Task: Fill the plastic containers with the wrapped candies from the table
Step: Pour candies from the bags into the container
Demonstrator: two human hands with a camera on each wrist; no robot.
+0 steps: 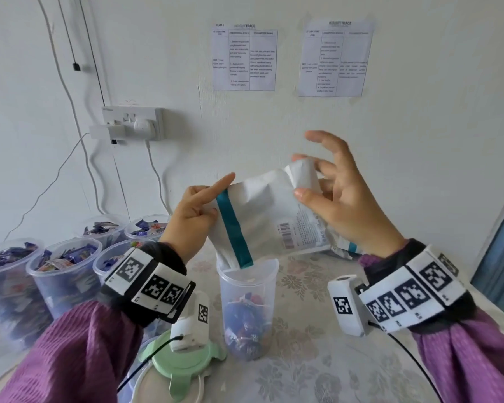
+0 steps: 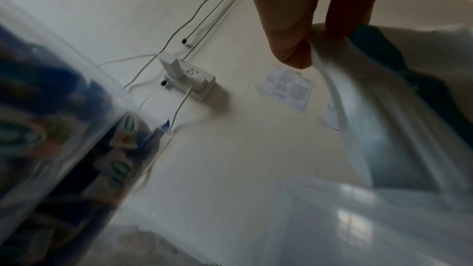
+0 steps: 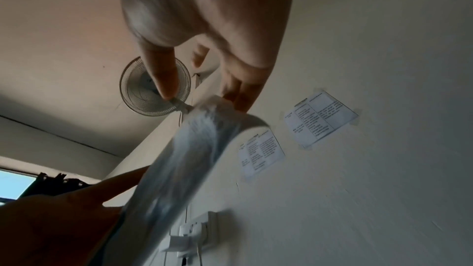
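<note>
The left hand (image 1: 194,219) pinches the white bag (image 1: 266,216), its mouth inside the container (image 1: 246,309). The right hand (image 1: 341,196) grips the bag's bottom. It is better to lift this end slowly.

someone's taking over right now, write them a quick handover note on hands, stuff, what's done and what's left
Left hand: grip on the white bag by its teal stripe, forefinger out.
Right hand: pinches the bag's upper corner.
The bag's mouth is tipped into the clear container, about half full.
Done: five tubs at left hold candies.
Left: top up this container. The green lid lies in front.
</note>
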